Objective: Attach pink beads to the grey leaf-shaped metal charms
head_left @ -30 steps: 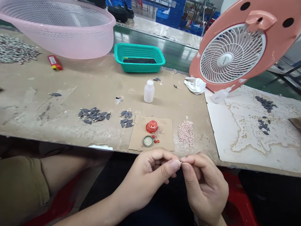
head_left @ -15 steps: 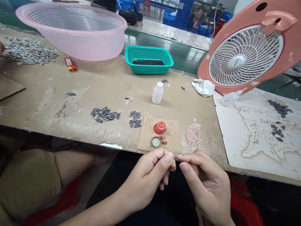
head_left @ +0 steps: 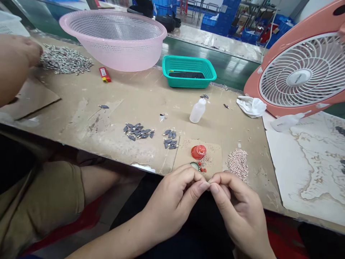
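Pink-white grains (head_left: 237, 163) sat in a small heap on the surface (head_left: 134, 104), just right of a cardboard square (head_left: 214, 158) carrying a red cap (head_left: 198, 151) and a metal bottle cap (head_left: 194, 166), the latter partly hidden behind the knuckles. Left hand (head_left: 172, 201) and right hand (head_left: 237, 212) were both closed to a tight thumb-and-forefinger pinch, tips touching each other. Any tiny part between them was hidden, too small to make out. The pinch point hung over the lap, just off the surface's near edge and right below the bottle cap. Dark leaf-shaped charms (head_left: 138, 130) lay in one cluster, with a smaller cluster (head_left: 170, 139) beside the cardboard and a squeeze bottle (head_left: 197, 110) behind them. Teal basket (head_left: 188, 71), pink basket (head_left: 115, 37) and fan (head_left: 299, 72) stood along the back. Another person's hand (head_left: 16, 61) was far left by a pale pile (head_left: 64, 63), well apart. Risk as I read it: the grip was off the edge, so a slip would likely send a part that size into the lap or onto the floor. A wrist swing could also scatter the grain heap near the edge. Couldn't tell whether the fan was running; if so, loose grains could drift.
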Demonstrator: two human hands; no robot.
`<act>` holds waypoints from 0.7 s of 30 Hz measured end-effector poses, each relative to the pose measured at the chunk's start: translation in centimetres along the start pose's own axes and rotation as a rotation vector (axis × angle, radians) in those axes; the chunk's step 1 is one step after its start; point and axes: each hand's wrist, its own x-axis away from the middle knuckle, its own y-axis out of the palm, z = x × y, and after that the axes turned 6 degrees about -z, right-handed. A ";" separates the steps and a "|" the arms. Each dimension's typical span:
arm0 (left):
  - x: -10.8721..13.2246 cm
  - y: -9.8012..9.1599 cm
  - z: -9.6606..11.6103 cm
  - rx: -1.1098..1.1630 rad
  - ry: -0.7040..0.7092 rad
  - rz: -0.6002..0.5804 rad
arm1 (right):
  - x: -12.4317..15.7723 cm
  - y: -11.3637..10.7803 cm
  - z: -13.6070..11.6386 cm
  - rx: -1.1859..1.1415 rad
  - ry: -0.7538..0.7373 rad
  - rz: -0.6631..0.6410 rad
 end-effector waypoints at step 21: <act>-2.1 -8.3 -4.5 -0.900 -0.126 0.274 | -5.2 -0.4 0.4 0.515 0.033 0.022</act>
